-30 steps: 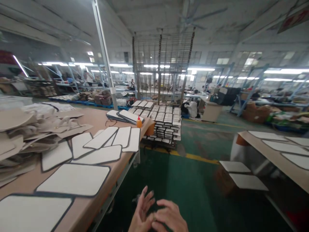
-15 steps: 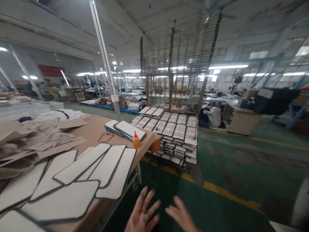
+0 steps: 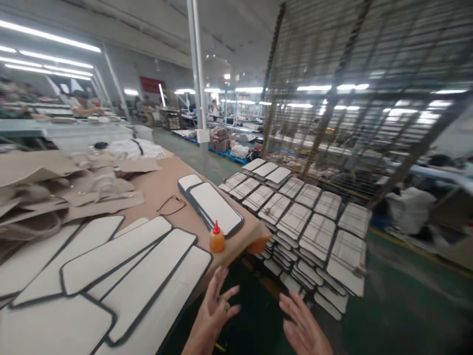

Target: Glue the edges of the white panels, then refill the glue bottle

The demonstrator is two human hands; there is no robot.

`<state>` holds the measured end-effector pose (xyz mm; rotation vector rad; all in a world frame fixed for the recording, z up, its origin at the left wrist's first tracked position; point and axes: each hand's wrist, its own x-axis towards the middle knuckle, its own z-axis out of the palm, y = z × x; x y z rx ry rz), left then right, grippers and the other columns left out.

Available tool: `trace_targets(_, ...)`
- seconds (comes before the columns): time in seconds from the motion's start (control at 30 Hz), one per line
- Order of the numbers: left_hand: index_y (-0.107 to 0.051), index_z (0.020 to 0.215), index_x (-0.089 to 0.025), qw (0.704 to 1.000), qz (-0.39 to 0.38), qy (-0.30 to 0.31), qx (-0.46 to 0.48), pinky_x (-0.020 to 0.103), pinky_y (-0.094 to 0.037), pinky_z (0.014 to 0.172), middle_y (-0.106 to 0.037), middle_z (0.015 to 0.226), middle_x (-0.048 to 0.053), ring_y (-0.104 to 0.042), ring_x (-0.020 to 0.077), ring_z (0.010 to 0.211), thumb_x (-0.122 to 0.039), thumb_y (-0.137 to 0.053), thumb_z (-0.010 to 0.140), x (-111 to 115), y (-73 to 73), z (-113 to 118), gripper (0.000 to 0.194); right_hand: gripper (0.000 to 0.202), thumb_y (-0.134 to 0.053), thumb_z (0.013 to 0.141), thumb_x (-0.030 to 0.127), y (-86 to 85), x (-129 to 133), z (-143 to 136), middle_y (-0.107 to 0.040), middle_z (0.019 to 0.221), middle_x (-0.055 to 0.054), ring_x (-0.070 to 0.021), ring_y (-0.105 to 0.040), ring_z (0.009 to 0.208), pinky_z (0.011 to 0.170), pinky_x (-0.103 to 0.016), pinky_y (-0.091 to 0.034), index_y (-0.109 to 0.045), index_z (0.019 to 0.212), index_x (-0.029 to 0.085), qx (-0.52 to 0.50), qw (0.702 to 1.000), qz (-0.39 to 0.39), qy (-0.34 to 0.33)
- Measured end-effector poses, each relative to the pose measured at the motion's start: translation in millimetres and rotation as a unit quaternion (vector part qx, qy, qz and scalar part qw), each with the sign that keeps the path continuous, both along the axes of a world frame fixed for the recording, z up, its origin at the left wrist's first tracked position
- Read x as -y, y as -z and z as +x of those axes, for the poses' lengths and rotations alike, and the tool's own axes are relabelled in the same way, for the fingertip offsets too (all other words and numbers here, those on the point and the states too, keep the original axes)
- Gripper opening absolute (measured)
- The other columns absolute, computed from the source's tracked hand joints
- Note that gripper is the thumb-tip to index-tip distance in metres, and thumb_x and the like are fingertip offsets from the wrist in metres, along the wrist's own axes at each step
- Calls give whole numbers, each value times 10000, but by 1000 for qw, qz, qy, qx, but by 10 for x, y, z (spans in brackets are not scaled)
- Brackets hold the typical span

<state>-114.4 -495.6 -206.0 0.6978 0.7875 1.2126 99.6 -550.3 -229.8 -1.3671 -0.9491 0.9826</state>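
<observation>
My left hand [image 3: 212, 310] hovers off the table's near edge with its fingers spread, holding nothing; a ring shows on one finger. To its right, my right hand [image 3: 305, 323] is also open and bare, fingers stretched out, in front of the wire drying rack. Closest to my left hand stands an orange squeeze bottle [image 3: 217, 240] with a red nozzle cap, upright at the table corner. Behind it lie stacked white panels with dark edges [image 3: 216, 204]. More loose white panels [image 3: 148, 281] overlap along the table's near side.
The brown-covered table [image 3: 155, 190] also carries eyeglasses [image 3: 173, 204] and beige fabric pieces [image 3: 107, 190]. Beyond its corner, a low wire rack holds rows of white panels [image 3: 318, 231], with raised mesh shelves [image 3: 354, 98] above. A white post [image 3: 197, 69] stands behind the table.
The view has swung left and come nearer to the table corner and the rack. Both hands have risen slightly in view and are farther apart, still open.
</observation>
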Motion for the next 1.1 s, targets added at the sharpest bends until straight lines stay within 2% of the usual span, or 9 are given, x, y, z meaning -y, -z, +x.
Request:
trace_targets(0.13, -256, 1462, -330, 993, -27, -112, 4, 433, -419, 940, -181, 1567, 106, -349, 356, 1326, -690, -623, 678, -7, 47, -209, 937, 665, -658, 740, 578, -72, -731, -113, -593, 1289, -163, -294, -563, 1188, 936, -406, -489, -509, 1287, 230, -1, 983, -17, -183)
trace_targets(0.23, -211, 1478, -313, 973, -42, -216, 67, 450, -411, 943, -234, 1551, 117, -389, 356, 1297, -792, -503, 673, 138, 2, -285, 981, 624, -669, 765, 520, -211, -1226, -274, -596, 1285, -167, -289, -563, 1189, 949, -423, -486, -514, 1290, 220, -21, 934, -21, -355)
trace_targets(0.33, -250, 1470, -279, 933, -29, -343, 106, 431, -420, 936, -309, 1518, 134, -455, 343, 1245, -778, -485, 702, 440, -17, -224, 945, 625, -703, 731, 521, -221, -1552, -479, -626, 1241, -170, -299, -587, 1155, 951, -453, -485, -550, 1251, 209, -34, 878, -41, -476)
trace_targets(0.47, -274, 1461, -241, 863, -53, -492, 103, 417, -447, 903, -418, 1444, 165, -518, 345, 1176, -745, -606, 641, 983, 101, -20, 1018, 670, -749, 652, 561, 22, -1697, -688, -655, 1192, -171, -314, -597, 1140, 984, -490, -461, -597, 1187, 188, -9, 811, -96, -577)
trace_targets(0.63, -418, 1380, -237, 795, -63, -597, 80, 386, -479, 866, -539, 1334, 151, -575, 320, 1108, -654, -652, 684, 1606, 284, 142, 845, 743, -742, 594, 633, 508, -1499, -854, -673, 1154, -178, -320, -595, 1141, 993, -473, -459, -619, 1151, 158, 63, 737, -136, -659)
trace_targets(0.8, -506, 1321, -242, 811, -58, -581, 47, 340, -495, 775, -563, 1300, 154, -629, 287, 994, -509, -693, 738, 2101, 350, 8, 668, 799, -713, 554, 683, 1102, -1069, -1101, -685, 1113, -192, -338, -622, 1095, 938, -458, -494, -626, 1132, 139, 141, 682, -151, -701)
trace_targets(0.87, -497, 1337, -225, 818, -61, -572, 7, 326, -481, 772, -557, 1295, 174, -625, 270, 982, -479, -697, 748, 2250, 475, -101, 672, 823, -700, 546, 682, 1402, -871, -1265, -686, 1101, -195, -334, -634, 1073, 924, -440, -502, -618, 1144, 122, 176, 657, -152, -717)
trace_targets(0.97, -490, 1350, -231, 843, -72, -533, -30, 315, -477, 740, -533, 1310, 184, -619, 231, 920, -480, -750, 689, 2383, 874, -186, 753, 829, -688, 575, 613, 1934, -598, -1567, -670, 1127, -195, -317, -646, 1048, 905, -411, -512, -573, 1213, 97, 242, 617, -144, -735)
trace_targets(1.1, -513, 1342, -258, 870, -96, -483, -6, 351, -483, 768, -548, 1300, 174, -616, 234, 922, -502, -786, 620, 2392, 1646, -3, 810, 730, -673, 673, 389, 2813, -381, -1999, -606, 1258, -166, -301, -627, 1088, 920, -398, -500, -481, 1325, 123, 362, 552, -122, -741)
